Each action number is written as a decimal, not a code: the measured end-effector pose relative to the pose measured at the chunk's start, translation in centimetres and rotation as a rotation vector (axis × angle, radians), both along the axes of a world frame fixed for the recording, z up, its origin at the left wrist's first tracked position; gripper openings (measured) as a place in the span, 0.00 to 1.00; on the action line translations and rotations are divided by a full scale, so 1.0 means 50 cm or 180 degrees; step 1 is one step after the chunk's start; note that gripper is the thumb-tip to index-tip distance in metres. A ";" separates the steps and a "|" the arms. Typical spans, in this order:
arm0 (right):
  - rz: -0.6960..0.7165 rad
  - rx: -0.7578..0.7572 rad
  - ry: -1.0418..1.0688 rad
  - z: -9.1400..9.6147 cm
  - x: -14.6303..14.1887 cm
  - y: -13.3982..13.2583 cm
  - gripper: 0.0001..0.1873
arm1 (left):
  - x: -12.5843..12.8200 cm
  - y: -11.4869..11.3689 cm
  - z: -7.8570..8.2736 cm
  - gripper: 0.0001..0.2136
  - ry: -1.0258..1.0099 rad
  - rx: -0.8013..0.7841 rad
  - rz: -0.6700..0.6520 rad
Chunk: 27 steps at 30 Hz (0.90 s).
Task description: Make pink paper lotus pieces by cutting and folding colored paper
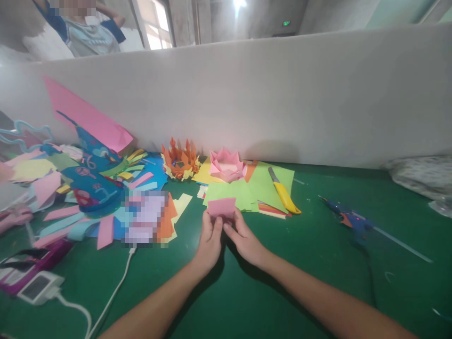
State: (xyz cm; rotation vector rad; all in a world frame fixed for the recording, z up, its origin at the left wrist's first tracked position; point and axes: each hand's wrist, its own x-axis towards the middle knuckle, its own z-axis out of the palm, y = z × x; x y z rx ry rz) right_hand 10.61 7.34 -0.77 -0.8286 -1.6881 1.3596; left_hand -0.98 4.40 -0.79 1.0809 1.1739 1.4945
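Observation:
A small piece of pink paper (pixel 221 206) is held up between both hands above the green table. My left hand (pixel 211 238) grips its left lower edge, thumb in front. On the right lower edge, my right hand (pixel 246 239) pinches it the same way. Whether the paper is folded I cannot tell. Just beyond it lie light green sheets (pixel 229 195), with a pink folded-paper crown (pixel 228 165) standing behind. An orange and yellow paper crown (pixel 181 161) stands to its left. The knife with a yellow handle (pixel 285 195) rests on the sheets, right of my hands.
At right a blue glue gun (pixel 348 219) with a glue stick lies on the green table (pixel 303 292). Paper strips, a blue cone hat (pixel 93 183) and a white cable (pixel 118 287) crowd the left. A white partition (pixel 318 99) closes the back; a person (pixel 90 35) is behind it.

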 end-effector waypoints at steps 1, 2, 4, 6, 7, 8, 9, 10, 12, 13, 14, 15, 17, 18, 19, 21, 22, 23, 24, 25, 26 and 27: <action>-0.0014 -0.0005 -0.0033 0.000 0.000 0.000 0.28 | 0.001 0.001 -0.001 0.12 0.0024 -0.0009 0.0020; -0.0014 -0.0009 -0.0075 -0.001 0.000 0.000 0.28 | 0.001 0.002 -0.002 0.12 0.0054 -0.0016 0.0030; 0.0034 -0.0009 -0.0135 -0.004 -0.001 0.000 0.29 | 0.000 0.004 -0.006 0.12 0.0111 -0.0011 0.0026; 0.0115 -0.0004 -0.0117 -0.009 -0.001 0.000 0.29 | -0.002 0.008 -0.010 0.11 0.0153 -0.0008 0.0039; 0.0143 0.0012 -0.0091 -0.012 -0.001 0.000 0.29 | -0.002 0.009 -0.013 0.11 0.0171 -0.0007 0.0046; 0.0174 0.0029 -0.0061 -0.014 -0.001 0.001 0.30 | -0.003 0.010 -0.014 0.10 0.0192 -0.0006 0.0048; 0.0196 0.0048 -0.0040 -0.016 -0.001 0.001 0.30 | -0.003 0.012 -0.016 0.10 0.0221 -0.0003 0.0059; 0.0210 0.0062 -0.0034 -0.017 -0.001 0.001 0.31 | -0.003 0.012 -0.017 0.09 0.0260 -0.0001 0.0077; 0.0173 0.0045 -0.0043 -0.018 -0.001 0.003 0.32 | -0.002 0.013 -0.017 0.08 0.0326 -0.0016 0.0122; 0.0127 0.0022 -0.0041 -0.018 -0.001 0.003 0.33 | -0.001 0.013 -0.017 0.07 0.0340 -0.0029 0.0149; 0.0075 0.0000 -0.0044 -0.018 -0.001 0.003 0.33 | -0.001 0.013 -0.017 0.07 0.0343 -0.0033 0.0170; 0.0021 -0.0012 -0.0054 -0.018 -0.001 0.004 0.33 | 0.000 0.013 -0.017 0.06 0.0342 -0.0035 0.0177; -0.0040 -0.0027 -0.0107 -0.018 -0.001 0.003 0.33 | 0.000 0.013 -0.017 0.05 0.0371 -0.0045 0.0170; -0.0033 -0.0036 -0.0137 -0.017 -0.001 0.003 0.33 | 0.000 0.014 -0.017 0.05 0.0409 -0.0060 0.0170; -0.0008 -0.0049 -0.0158 -0.017 -0.001 0.003 0.32 | -0.001 0.015 -0.018 0.04 0.0452 -0.0087 0.0183; 0.0057 -0.0060 -0.0115 -0.013 -0.001 0.006 0.31 | -0.004 0.019 -0.018 0.04 0.0502 -0.0143 0.0211; 0.0070 -0.0046 -0.0046 -0.011 0.000 0.010 0.30 | -0.007 0.022 -0.018 0.04 0.0480 -0.0148 0.0213; 0.0054 -0.0035 0.0043 -0.009 0.002 0.014 0.28 | -0.010 0.025 -0.018 0.04 0.0424 -0.0139 0.0199; 0.0018 -0.0046 0.0132 -0.006 0.004 0.019 0.27 | -0.014 0.028 -0.017 0.05 0.0335 -0.0124 0.0166; -0.0033 -0.0095 0.0205 -0.004 0.008 0.025 0.26 | -0.017 0.032 -0.017 0.07 0.0222 -0.0114 0.0122; -0.0087 -0.0180 0.0247 -0.002 0.012 0.032 0.26 | -0.021 0.035 -0.017 0.09 0.0098 -0.0128 0.0069; -0.0122 -0.0292 0.0237 -0.001 0.018 0.038 0.26 | -0.024 0.037 -0.017 0.11 -0.0017 -0.0173 0.0012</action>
